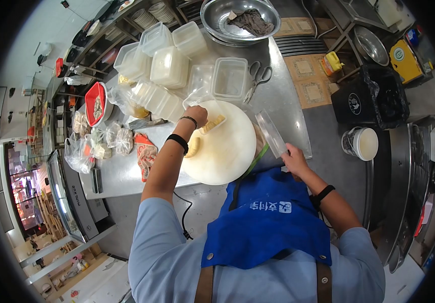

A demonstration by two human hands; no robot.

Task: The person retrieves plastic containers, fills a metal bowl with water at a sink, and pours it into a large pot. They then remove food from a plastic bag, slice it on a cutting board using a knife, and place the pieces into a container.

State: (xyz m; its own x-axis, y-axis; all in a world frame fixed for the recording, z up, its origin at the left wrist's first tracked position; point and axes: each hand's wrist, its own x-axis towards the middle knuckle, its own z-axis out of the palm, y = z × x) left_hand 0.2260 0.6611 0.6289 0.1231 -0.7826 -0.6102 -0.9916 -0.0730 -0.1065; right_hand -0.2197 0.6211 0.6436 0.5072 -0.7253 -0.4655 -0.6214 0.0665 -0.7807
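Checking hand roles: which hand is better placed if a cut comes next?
Right hand, likely: it grips the cleaver beside the round board. The left hand is at the yellow slices, with no blade.

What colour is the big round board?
The round board is creamy white, a bit yellowish in the middle. It shows best in the head view.

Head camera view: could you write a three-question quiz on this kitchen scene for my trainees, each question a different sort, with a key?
1. Which hand holds the knife: A) left or B) right?
2. True or false: a dark cloth lies in the large metal bowl.
3. Fill the gap: a curved yellow piece of food rests on the round white ____.

Key: 1. B, the right hand. 2. True. 3. Cutting board.
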